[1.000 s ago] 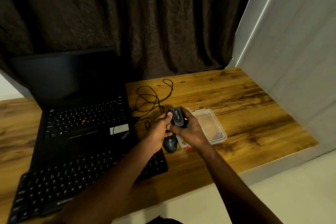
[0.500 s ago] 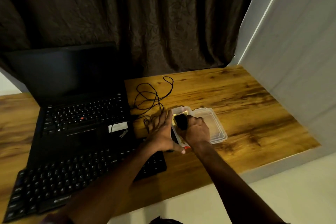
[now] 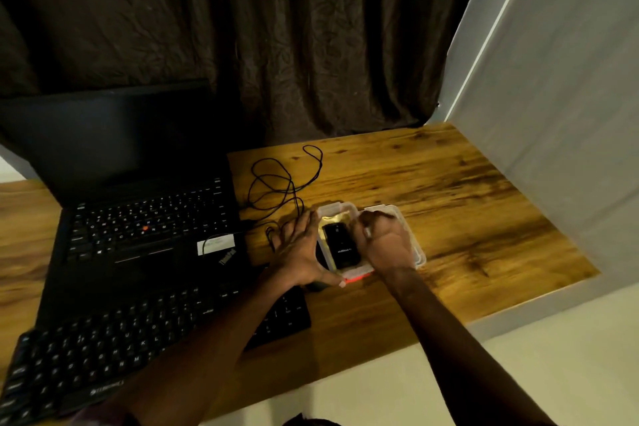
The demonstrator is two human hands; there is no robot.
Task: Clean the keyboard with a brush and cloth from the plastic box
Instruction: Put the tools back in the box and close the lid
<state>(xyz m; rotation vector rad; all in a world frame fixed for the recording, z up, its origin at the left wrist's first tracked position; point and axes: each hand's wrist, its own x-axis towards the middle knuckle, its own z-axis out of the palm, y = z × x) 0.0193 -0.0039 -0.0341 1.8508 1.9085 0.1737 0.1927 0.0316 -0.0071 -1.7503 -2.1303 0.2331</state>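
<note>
Against the box's (image 3: pixel 337 208) left wall, my left hand (image 3: pixel 297 252) presses flat. My right hand (image 3: pixel 389 245) curls over its right rim; I cannot tell its grip. Inside lies 1 black brush (image 3: pixel 340 245) on yellow cloth (image 3: pixel 327 221); the keyboard (image 3: pixel 103 356) sits left of the box.

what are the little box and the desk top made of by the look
Box: clear plastic, slightly glossy; its rim and walls look translucent. Desk top: wood grain with dark streaks and a light sheen; solid wood or laminate, cannot tell.
</note>
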